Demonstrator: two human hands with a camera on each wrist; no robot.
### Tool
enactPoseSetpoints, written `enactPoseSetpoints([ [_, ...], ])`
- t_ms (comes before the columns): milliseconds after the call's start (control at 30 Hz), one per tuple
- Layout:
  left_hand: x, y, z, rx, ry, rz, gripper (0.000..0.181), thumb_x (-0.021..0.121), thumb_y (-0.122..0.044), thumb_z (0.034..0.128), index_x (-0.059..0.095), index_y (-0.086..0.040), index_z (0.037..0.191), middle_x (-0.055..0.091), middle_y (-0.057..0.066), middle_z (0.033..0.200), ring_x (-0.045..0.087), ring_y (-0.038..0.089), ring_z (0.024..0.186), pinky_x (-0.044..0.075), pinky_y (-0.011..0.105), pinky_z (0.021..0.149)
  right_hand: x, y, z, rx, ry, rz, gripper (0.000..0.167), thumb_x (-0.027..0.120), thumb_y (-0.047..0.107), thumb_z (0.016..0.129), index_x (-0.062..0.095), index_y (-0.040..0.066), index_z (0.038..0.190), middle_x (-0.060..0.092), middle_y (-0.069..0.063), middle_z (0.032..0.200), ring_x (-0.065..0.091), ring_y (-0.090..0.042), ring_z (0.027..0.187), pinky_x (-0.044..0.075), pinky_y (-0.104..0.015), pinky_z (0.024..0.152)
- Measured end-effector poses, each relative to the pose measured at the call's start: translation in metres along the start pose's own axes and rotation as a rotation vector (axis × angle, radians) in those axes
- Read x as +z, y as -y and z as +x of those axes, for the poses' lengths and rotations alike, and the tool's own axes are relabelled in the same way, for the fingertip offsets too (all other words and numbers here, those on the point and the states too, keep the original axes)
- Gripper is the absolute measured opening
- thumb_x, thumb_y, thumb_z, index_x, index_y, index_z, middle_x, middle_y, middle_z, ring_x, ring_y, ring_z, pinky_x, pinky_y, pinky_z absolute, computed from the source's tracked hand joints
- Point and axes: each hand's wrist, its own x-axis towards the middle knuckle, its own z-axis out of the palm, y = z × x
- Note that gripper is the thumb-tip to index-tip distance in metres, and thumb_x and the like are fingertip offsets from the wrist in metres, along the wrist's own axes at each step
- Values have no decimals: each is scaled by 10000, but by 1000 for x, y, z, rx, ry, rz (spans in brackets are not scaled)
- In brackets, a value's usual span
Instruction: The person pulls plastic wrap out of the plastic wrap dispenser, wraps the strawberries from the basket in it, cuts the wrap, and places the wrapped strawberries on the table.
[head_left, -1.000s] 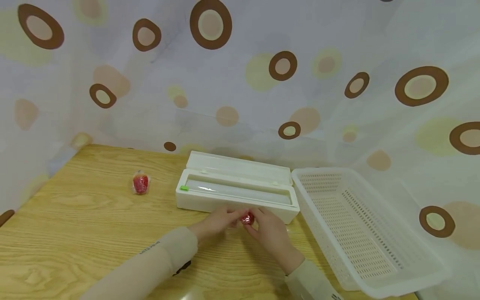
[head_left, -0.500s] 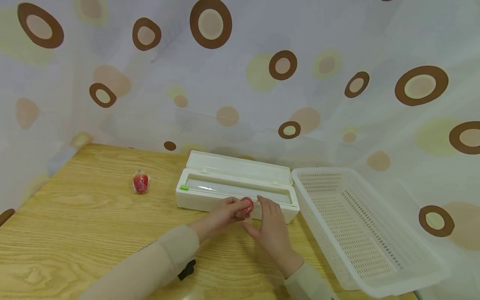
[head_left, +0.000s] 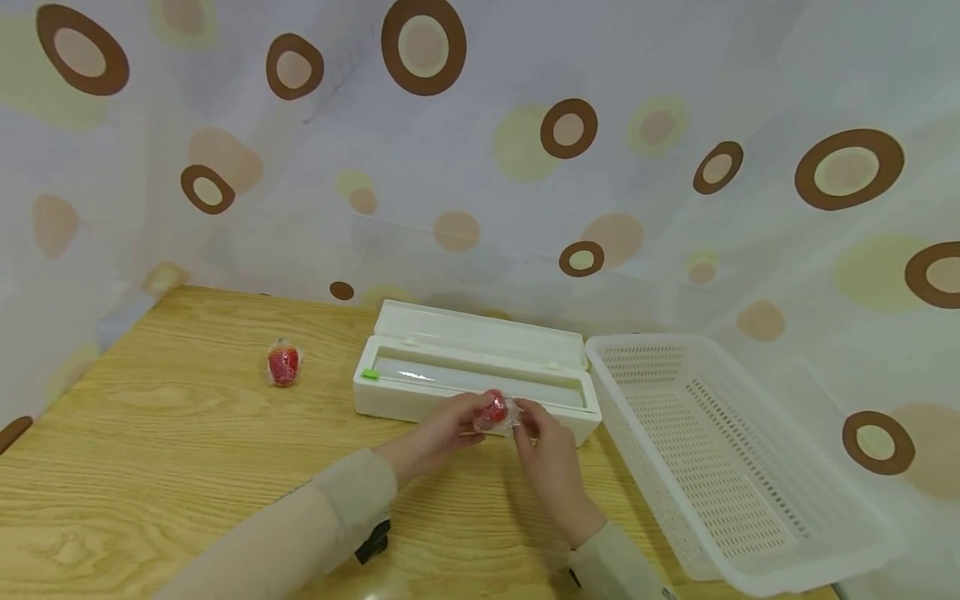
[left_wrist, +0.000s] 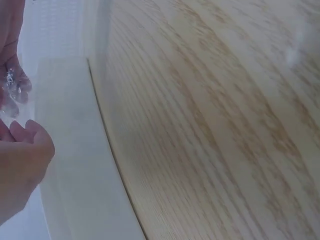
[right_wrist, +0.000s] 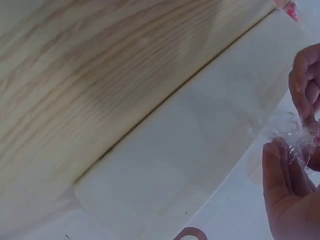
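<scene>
Just over the front edge of a white lidded box (head_left: 397, 405), my left hand (head_left: 438, 432) holds a small red fruit (head_left: 495, 406) wrapped in clear film. My right hand (head_left: 553, 467) pinches loose cling film (head_left: 513, 414) at the fruit's right side. Crinkled cling film (right_wrist: 285, 127) stands out between both hands in the right wrist view, where the fruit is mostly cut off by the frame edge. In the left wrist view my left hand (left_wrist: 27, 162) appears at the left edge. The fruit's exact kind is hard to tell.
Inside the open box lies a cling film roll (head_left: 480, 382), with a green slider (head_left: 371, 374) at its left end. Another film-wrapped red fruit (head_left: 283, 365) sits on the wooden table (head_left: 187, 442). A white perforated basket (head_left: 645, 454) stands to the right.
The fruit has risen from low in front of the box to over its front edge, held by the left hand. The right hand let go, spread its fingers, then took hold of the film.
</scene>
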Motion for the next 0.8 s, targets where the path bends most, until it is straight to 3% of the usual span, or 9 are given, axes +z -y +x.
enactPoseSetpoints([
  [100, -1, 1, -1, -21, 4, 27, 166, 475, -243, 933, 561, -101, 933, 561, -79, 880, 505, 92, 886, 409, 338, 906, -1, 0, 6, 191, 30, 276, 159, 531, -12, 893, 586, -42, 1040, 701, -154, 862, 648, -127, 709, 527, -229, 612],
  [167, -1, 1, -1, -31, 16, 41, 126, 503, -231, 924, 560, -142, 856, 571, -80, 887, 505, 109, 927, 398, 375, 939, -2, 1, 10, 334, 53, 500, 151, 504, -19, 892, 563, -76, 1018, 682, -112, 802, 629, -82, 672, 524, -201, 601],
  [300, -2, 2, -3, -47, 51, 58, 173, 519, -222, 931, 601, -78, 979, 599, -45, 985, 528, 125, 1002, 382, 445, 1034, -5, 1, 14, 563, 120, 868, 193, 460, -6, 918, 510, -115, 1070, 630, 14, 772, 620, -49, 678, 531, -182, 636],
  [400, -2, 3, -2, -49, 69, 59, 291, 511, -200, 944, 551, 20, 1131, 605, 0, 1029, 559, 111, 972, 426, 399, 1015, -8, 0, 15, 626, 197, 1008, 207, 417, 9, 947, 510, -93, 1102, 641, 34, 792, 635, -50, 729, 531, -175, 687],
  [467, -1, 3, -1, -41, 68, 63, 346, 512, -180, 945, 503, 67, 1186, 594, 47, 1063, 568, 102, 936, 463, 349, 970, -11, -1, 15, 628, 250, 1074, 210, 386, 5, 955, 562, -44, 1057, 657, 33, 813, 644, -58, 766, 533, -179, 729],
  [600, 2, 1, -3, -32, 3, 79, 462, 559, -131, 919, 396, 86, 1293, 543, 177, 1184, 579, 123, 928, 497, 327, 922, -16, -2, 15, 609, 333, 1156, 296, 355, -3, 953, 635, 80, 903, 667, 35, 868, 644, -84, 833, 530, -203, 799],
  [733, 3, 0, -4, -28, -60, 145, 515, 602, -112, 898, 393, 40, 1344, 523, 215, 1253, 583, 163, 996, 504, 351, 924, -18, 0, 14, 582, 409, 1021, 224, 408, 149, 981, 616, 76, 1023, 630, 46, 917, 621, -111, 866, 525, -257, 832],
  [800, 3, 0, -4, -16, -85, 181, 494, 622, -117, 886, 444, 21, 1326, 537, 193, 1248, 576, 180, 1030, 508, 346, 915, -18, 3, 14, 573, 444, 919, 328, 422, 271, 991, 554, 26, 1164, 605, 14, 967, 610, -143, 872, 525, -303, 851],
])
